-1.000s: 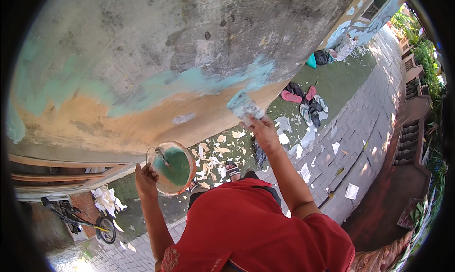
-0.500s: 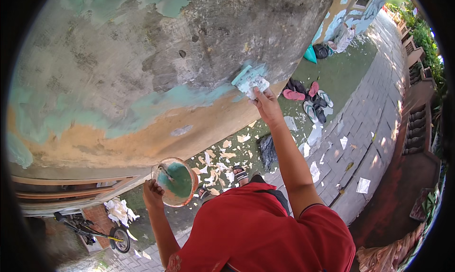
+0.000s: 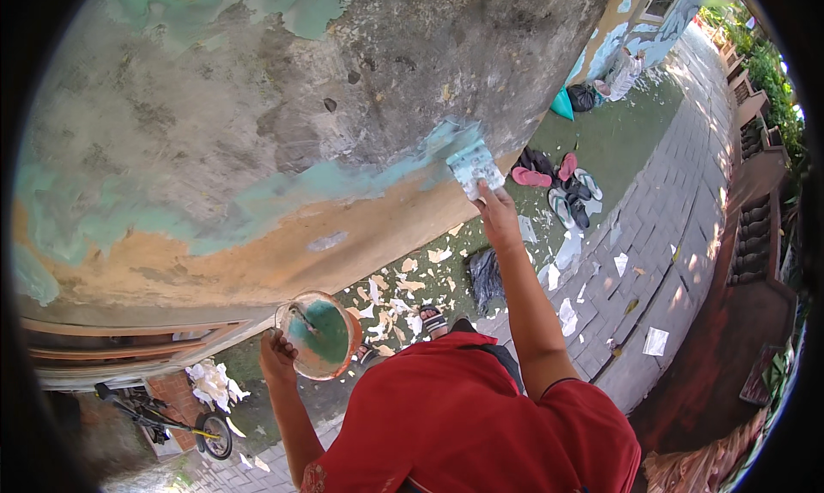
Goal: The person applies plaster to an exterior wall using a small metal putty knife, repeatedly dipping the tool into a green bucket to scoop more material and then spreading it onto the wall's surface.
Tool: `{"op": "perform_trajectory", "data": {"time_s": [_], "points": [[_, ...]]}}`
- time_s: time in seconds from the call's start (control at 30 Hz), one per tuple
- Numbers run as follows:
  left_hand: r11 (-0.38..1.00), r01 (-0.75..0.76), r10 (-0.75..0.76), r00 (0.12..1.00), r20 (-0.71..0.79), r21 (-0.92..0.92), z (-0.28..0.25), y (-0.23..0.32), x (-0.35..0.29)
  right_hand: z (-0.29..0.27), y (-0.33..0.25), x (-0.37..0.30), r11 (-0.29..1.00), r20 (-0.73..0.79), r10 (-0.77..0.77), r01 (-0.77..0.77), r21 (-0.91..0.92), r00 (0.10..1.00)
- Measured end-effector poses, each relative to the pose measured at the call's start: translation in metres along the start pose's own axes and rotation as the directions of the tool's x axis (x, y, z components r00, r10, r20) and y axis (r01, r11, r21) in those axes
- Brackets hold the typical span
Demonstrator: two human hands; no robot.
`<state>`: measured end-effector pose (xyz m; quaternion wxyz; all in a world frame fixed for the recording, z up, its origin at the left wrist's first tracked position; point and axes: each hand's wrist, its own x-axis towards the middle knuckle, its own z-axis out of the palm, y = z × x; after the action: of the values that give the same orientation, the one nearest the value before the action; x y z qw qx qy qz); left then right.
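My right hand (image 3: 498,214) grips a flat, rectangular putty scraper (image 3: 472,165) smeared with pale teal and white. The scraper is at the lower part of the wall (image 3: 197,124); I cannot tell if its edge touches. A fresh teal smear (image 3: 455,137) lies just above it on the grey, patchy surface. Lower down runs a teal band over bare ochre. At lower left, my left hand (image 3: 278,356) is closed on the wire handle or rim of a round bucket (image 3: 354,334). Green-teal paste (image 3: 322,334) coats the bucket's inside, where a thin dark stick-like thing shows.
Paint flakes (image 3: 390,308) litter the ground around my sandalled feet. Several sandals (image 3: 562,188) lie right of the wall's foot, near a dark plastic bag (image 3: 486,280). More bags (image 3: 581,96) stand farther off. A bicycle (image 3: 184,424) is at lower left, a balustrade (image 3: 751,227) at right.
My right hand and the scraper have moved slightly right and down along the wall, leaving more teal smear exposed. My left hand and the bucket have hardly moved.
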<state>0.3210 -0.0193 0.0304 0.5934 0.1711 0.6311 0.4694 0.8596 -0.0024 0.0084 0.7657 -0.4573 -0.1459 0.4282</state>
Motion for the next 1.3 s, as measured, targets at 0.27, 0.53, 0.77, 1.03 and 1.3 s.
{"op": "perform_trajectory", "data": {"time_s": [0.27,0.53,0.77,1.03,1.3], "points": [[0.999,0.01,-0.01,1.0,0.004,0.045,-0.002,-0.008,0.0,-0.014,-0.027,-0.047,0.97,0.119,0.002,0.027,-0.24,0.993],[0.999,0.007,-0.007,1.0,0.002,0.045,-0.011,-0.014,0.006,0.022,-0.043,-0.059,0.99,0.106,-0.139,0.14,0.0,0.985],[0.999,0.022,-0.021,1.0,-0.013,0.042,-0.018,-0.018,0.008,0.027,-0.06,-0.054,0.971,0.233,-0.109,0.053,0.234,0.966],[0.998,0.048,-0.048,0.999,-0.019,0.038,-0.034,-0.028,0.017,0.052,-0.043,-0.032,0.963,0.22,-0.205,0.155,0.222,0.954],[0.999,0.028,-0.027,0.999,-0.036,0.036,-0.041,-0.028,0.017,0.043,-0.031,-0.021,0.991,0.26,-0.07,0.037,0.128,0.963]]}}
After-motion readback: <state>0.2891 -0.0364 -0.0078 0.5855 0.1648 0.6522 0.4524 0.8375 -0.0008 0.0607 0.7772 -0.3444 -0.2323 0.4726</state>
